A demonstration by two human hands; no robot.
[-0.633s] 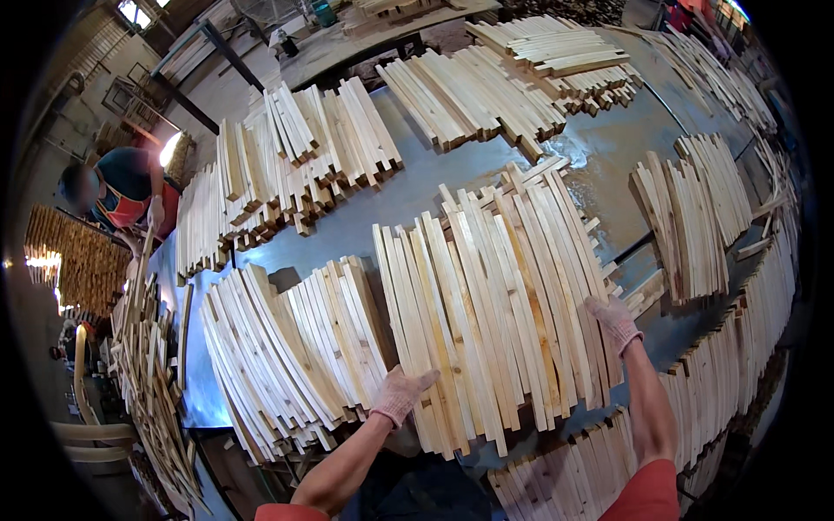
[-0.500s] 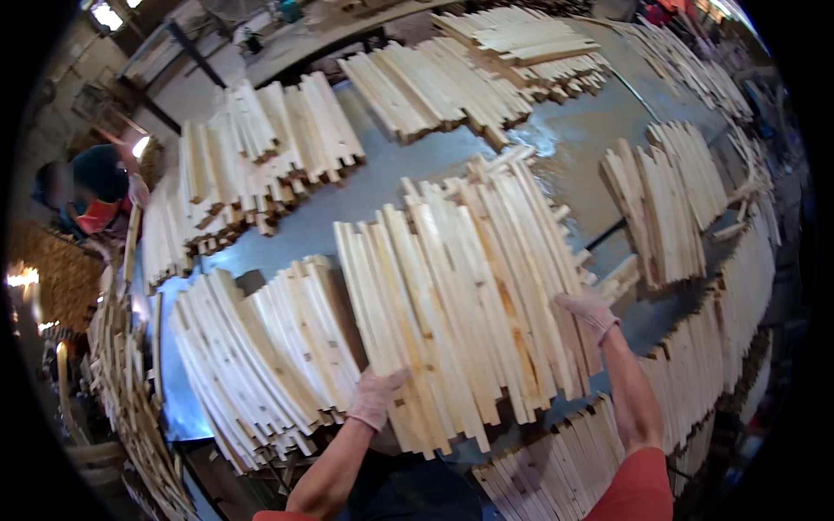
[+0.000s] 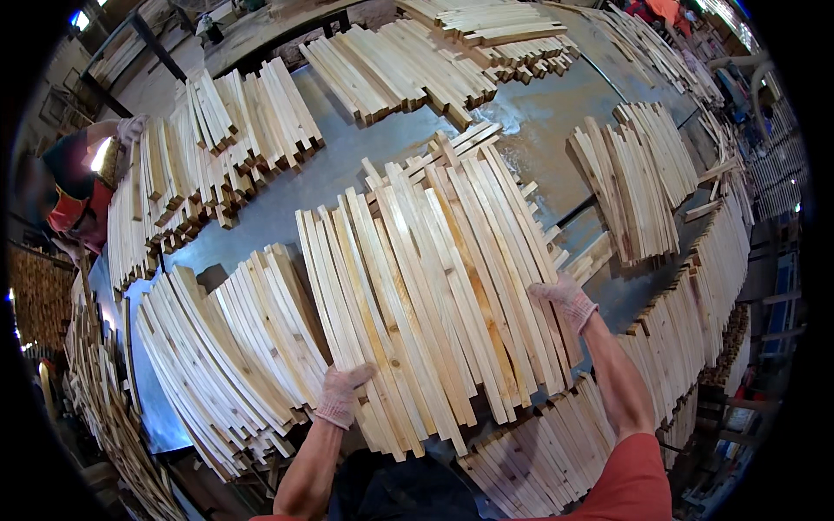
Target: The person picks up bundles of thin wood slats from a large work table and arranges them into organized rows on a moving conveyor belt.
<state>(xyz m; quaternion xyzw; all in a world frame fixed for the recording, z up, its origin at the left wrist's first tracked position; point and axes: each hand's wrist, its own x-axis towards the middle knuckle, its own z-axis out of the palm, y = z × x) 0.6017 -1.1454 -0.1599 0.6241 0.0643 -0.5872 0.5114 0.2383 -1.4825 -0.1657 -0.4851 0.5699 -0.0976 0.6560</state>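
Flanking wooden strips (image 3: 417,286) at near side of tabletop (image 3: 339,143): left hand (image 3: 346,392), right hand (image 3: 566,300) at opposite edges, thumbs on top (finger closure hidden, can't tell). Probably stiff, heavy together, slip-prone individually; best squeezed from both sides.

Looking like a woodworking workshop: bearing pale, square-cut wooden strips (image 3: 426,278) across a grey, shiny metal worktop (image 3: 287,208), holding long, thin wooden slats (image 3: 109,408) along the worktop's left edge, keeping a brown stack of wood (image 3: 39,300) beyond.
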